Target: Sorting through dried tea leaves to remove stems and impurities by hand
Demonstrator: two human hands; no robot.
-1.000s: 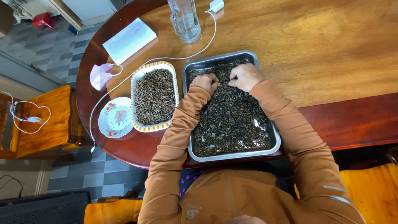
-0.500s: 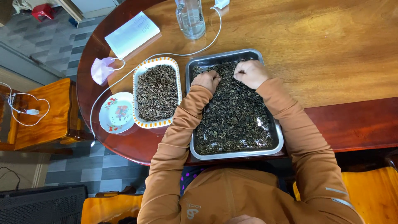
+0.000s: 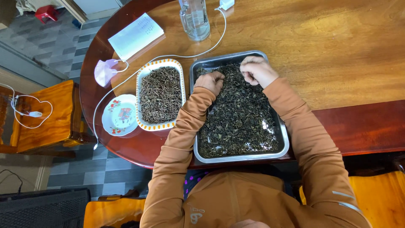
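Both hands sat at the far end of the steel tray (image 3: 283, 145), in the dark loose leaves (image 3: 238, 122) that filled it. The left hand (image 3: 209, 82) was curled into a loose fist, knuckles up, resting on the leaves near the tray's far-left corner; whether it pinched anything could not be told. The right hand (image 3: 256, 70) was bent over the far rim area, fingertips drawn together as if pinching a bit out of the leaves, though the bit itself was too small to see. Compared with a second earlier, the hands had kept to the same far end of the tray and had moved only slightly, the right one a little further toward the rim and the left staying fisted; the leaf heap looked much the same. That suggested slow, piece-by-piece picking through the leaves, with most of the tray not yet gone over. Just left of the tray, apart from it, stood an oval dish (image 3: 160, 94) with an orange-patterned rim, holding a finer, stick-like pile. Further left lay a small flowered plate (image 3: 120, 114), a pale face mask (image 3: 105, 71) and a white booklet (image 3: 136, 35). A glass jug (image 3: 194, 19) stood beyond the tray on the wooden bench (image 3: 337, 50), and a white cable (image 3: 185, 55) curved past it.
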